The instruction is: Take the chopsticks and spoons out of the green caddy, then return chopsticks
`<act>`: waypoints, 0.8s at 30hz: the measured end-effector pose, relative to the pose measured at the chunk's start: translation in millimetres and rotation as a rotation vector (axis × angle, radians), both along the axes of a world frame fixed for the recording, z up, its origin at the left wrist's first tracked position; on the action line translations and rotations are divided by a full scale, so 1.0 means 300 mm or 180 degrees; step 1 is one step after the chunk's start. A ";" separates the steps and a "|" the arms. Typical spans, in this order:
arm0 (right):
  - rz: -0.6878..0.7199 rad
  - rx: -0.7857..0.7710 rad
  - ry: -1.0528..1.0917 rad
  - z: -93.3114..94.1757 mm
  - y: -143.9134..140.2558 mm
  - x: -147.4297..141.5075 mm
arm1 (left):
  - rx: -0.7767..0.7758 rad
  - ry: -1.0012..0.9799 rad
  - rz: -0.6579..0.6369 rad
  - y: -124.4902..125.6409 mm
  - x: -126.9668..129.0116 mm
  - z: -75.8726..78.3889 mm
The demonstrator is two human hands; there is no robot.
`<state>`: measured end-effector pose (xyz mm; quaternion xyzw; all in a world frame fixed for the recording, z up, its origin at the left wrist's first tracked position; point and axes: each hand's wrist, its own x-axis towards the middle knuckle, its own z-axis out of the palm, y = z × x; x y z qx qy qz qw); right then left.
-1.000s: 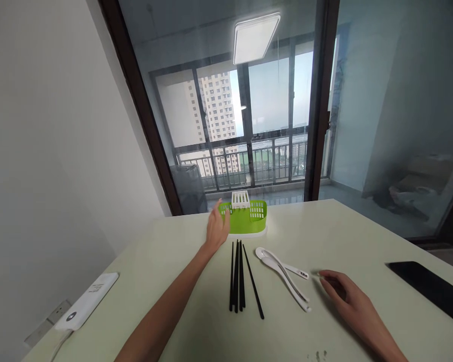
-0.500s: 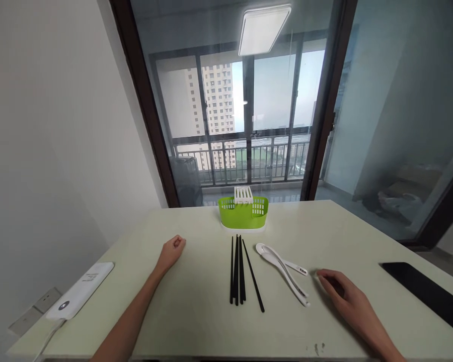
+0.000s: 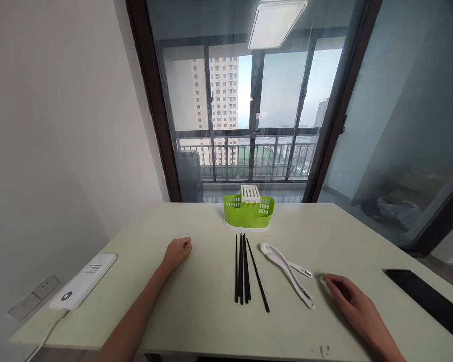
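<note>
My left hand [image 3: 177,252] rests on the pale table [image 3: 196,322] as a loose fist, holding nothing, left of several black chopsticks [image 3: 243,269] lying side by side. My right hand [image 3: 350,297] lies palm down with fingers slightly curled, just right of the white spoons [image 3: 287,271], not touching them. A green cutlery basket [image 3: 248,211] with a white slotted insert stands at the table's far edge, beyond the chopsticks.
A white power strip [image 3: 83,281] with a cable lies at the table's left edge. A black flat object [image 3: 430,301] lies at the right edge. Behind the table is a glass door to a balcony. A wall stands on the left.
My left hand has pulled back from the green basket to the table and closed into a fist. The right hand has stayed put. The view has shifted slightly.
</note>
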<state>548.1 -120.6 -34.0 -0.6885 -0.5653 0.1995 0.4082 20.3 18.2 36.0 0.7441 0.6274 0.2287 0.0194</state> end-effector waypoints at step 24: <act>-0.0077 0.0111 -0.0026 0.040 -0.011 -0.024 | -0.0011 0.0688 -0.0169 0.008 0.014 -0.015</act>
